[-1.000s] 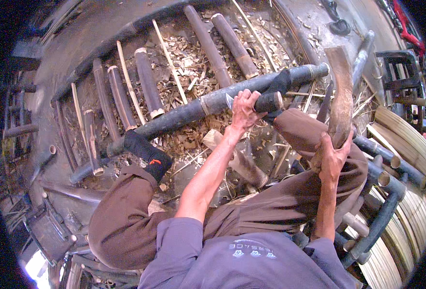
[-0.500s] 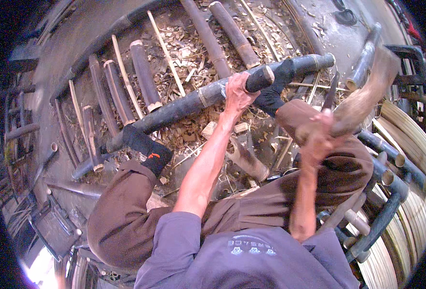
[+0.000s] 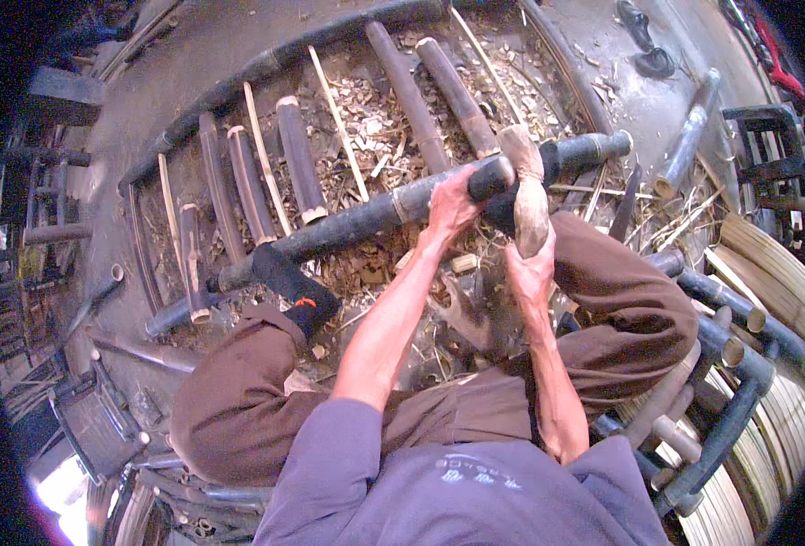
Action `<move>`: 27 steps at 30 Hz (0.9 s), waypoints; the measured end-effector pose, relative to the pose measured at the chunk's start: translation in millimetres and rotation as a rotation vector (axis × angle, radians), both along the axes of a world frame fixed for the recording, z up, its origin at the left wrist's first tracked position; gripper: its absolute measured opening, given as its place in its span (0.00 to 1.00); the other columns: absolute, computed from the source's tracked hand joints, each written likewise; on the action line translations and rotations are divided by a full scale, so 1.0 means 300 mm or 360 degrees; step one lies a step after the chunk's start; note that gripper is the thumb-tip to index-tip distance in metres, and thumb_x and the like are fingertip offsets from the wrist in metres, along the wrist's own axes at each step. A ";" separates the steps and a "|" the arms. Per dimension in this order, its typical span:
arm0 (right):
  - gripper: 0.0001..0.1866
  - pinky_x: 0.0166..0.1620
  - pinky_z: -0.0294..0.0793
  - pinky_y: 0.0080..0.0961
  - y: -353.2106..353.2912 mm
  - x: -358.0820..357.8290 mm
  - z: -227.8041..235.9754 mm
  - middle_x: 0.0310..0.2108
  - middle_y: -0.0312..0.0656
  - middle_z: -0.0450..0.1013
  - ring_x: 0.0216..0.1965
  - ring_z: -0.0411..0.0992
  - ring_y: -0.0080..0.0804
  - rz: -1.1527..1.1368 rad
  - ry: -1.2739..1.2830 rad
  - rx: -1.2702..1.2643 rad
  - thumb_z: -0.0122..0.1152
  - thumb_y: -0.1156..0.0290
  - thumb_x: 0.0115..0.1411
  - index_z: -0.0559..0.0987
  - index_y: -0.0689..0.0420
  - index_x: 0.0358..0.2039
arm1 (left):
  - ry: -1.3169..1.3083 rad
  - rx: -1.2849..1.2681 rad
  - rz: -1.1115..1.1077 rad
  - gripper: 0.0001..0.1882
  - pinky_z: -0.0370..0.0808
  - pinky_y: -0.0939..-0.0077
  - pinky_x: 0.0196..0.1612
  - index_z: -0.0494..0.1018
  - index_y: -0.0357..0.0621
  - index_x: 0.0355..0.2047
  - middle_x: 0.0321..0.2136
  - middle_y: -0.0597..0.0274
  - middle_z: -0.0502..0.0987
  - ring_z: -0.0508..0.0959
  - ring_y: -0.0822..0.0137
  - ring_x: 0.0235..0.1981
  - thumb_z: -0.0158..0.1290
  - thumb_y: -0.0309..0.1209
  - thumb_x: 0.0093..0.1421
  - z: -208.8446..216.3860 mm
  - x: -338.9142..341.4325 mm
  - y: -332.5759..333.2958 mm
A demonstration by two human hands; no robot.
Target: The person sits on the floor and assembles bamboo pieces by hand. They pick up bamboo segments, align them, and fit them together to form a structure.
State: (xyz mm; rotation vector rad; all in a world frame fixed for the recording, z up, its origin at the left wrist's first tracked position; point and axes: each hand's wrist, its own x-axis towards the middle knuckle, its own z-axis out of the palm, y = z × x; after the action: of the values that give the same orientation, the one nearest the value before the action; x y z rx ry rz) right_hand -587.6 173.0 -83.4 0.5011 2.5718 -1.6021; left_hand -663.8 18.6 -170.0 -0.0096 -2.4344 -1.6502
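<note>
My left hand (image 3: 454, 202) is closed around a short, dark, round piece with a pale end (image 3: 492, 178), held against a long dark bamboo pole (image 3: 357, 207). What lies at that piece's other end is hidden under my fingers. My right hand (image 3: 531, 266) grips a worn wooden mallet (image 3: 522, 177) by its narrower end. The mallet's upper part stands right beside the pale end; I cannot tell if they touch. My feet, in dark socks (image 3: 286, 273), rest against the pole on both sides of my left hand.
Beyond the pole lie several bamboo lengths (image 3: 300, 159) and thin pale sticks (image 3: 339, 123) among wood chips (image 3: 375, 118). A knife-like blade (image 3: 626, 202) stands right of my knee. Bamboo tubes (image 3: 716, 300) and bundled pale strips (image 3: 775, 273) are at the right. Black sandals (image 3: 653, 64) lie far right.
My right hand has swung the mallet from the right, over my knee, leftward to the pale end of the dark piece. My left hand keeps its grip; the view has shifted slightly.
</note>
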 end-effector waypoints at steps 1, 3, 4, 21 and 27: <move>0.44 0.64 0.57 0.35 0.005 0.004 0.018 0.59 0.58 0.62 0.62 0.60 0.46 0.0022 -0.0010 -0.0031 0.63 0.71 0.51 0.52 0.61 0.65 | 0.0139 0.0278 0.0021 0.25 0.75 0.65 0.41 0.73 0.45 0.43 0.33 0.55 0.80 0.81 0.58 0.36 0.66 0.27 0.43 0.011 0.012 -0.017; 0.40 0.63 0.59 0.33 0.042 0.013 -0.005 0.57 0.55 0.64 0.59 0.62 0.42 -0.0018 0.0128 0.0028 0.62 0.74 0.51 0.56 0.63 0.64 | 0.0076 0.0212 0.0404 0.23 0.75 0.69 0.39 0.73 0.44 0.41 0.31 0.55 0.79 0.80 0.64 0.33 0.63 0.22 0.42 0.126 0.008 -0.011; 0.39 0.62 0.59 0.32 0.045 0.008 -0.009 0.56 0.53 0.65 0.58 0.63 0.40 -0.0019 0.0204 0.0054 0.62 0.75 0.51 0.57 0.64 0.63 | 0.0230 0.0087 0.0410 0.22 0.75 0.71 0.37 0.72 0.43 0.39 0.29 0.55 0.78 0.79 0.64 0.31 0.63 0.21 0.42 0.136 0.017 -0.047; 0.37 0.36 0.67 0.24 0.214 -0.142 0.294 0.35 0.41 0.68 0.32 0.66 0.27 -0.0052 0.0503 0.0433 0.64 0.73 0.56 0.56 0.61 0.63 | 0.0004 0.0168 0.0451 0.21 0.73 0.54 0.32 0.69 0.44 0.35 0.25 0.49 0.78 0.79 0.47 0.30 0.66 0.32 0.41 0.054 -0.071 0.135; 0.37 0.45 0.68 0.27 0.171 -0.173 0.367 0.44 0.45 0.68 0.41 0.69 0.32 -0.0053 0.0417 0.0499 0.63 0.74 0.55 0.57 0.60 0.63 | 0.0053 0.0255 0.0501 0.18 0.73 0.55 0.28 0.68 0.43 0.33 0.23 0.47 0.77 0.79 0.44 0.27 0.63 0.31 0.44 0.050 -0.082 0.122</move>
State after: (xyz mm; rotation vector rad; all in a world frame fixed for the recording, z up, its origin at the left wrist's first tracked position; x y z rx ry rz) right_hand -639.5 224.2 26.7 0.3754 3.0493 -1.3580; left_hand -688.5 55.1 -155.2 0.3478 -2.1387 -1.6755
